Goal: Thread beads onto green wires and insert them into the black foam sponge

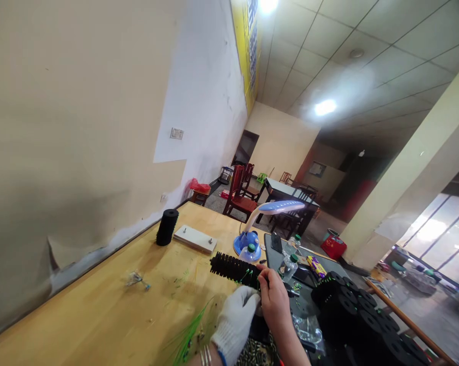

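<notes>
A black ridged roller (229,268) lies slanting across the middle of the view, with green strands on its near part. My right hand (274,295), bare, has its fingers closed on the roller's right end. My left hand (237,317) wears a white knitted glove; its fingers are pinched together just below the roller, beside my right hand, and what they hold is hidden. Loose green strands (191,330) lie left of the glove. Many small metal pieces (255,352) are heaped beneath my hands.
A black cylinder (167,227) stands near the wall, beside a white board (195,239) with two bolts. Behind the roller is a blue lamp (247,244). Bottles (288,267) and a phone (276,242) are on a dark mat. Several black rollers (361,315) are stacked at right.
</notes>
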Demonstrator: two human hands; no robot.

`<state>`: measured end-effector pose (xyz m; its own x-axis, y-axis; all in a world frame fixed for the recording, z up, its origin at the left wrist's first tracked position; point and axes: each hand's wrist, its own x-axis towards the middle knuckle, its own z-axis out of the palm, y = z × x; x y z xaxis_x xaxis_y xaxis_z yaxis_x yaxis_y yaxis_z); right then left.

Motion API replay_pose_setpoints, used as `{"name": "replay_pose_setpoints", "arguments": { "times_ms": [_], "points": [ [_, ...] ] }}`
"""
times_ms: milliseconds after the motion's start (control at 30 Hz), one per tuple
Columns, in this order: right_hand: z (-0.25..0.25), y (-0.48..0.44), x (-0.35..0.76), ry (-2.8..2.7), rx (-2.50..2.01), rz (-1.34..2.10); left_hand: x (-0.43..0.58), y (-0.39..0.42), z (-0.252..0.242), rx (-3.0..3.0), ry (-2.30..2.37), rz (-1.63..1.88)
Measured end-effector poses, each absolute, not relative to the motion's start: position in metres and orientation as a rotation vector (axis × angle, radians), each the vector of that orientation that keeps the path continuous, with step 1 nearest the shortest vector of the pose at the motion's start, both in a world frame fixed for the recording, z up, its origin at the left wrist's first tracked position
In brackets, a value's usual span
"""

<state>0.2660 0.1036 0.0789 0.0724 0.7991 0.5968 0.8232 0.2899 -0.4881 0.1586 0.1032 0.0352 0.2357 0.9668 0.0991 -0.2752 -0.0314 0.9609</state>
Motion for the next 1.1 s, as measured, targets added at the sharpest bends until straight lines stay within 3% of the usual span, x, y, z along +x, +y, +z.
{"name": "replay_pose_setpoints", "arguments": {
  "times_ms": [1100],
  "points": [
    [0.096,0.117,0.262,-1.772,-1.580,-0.072,0.155,0.109,0.046,1.053,0.850,1.171]
  ]
}}
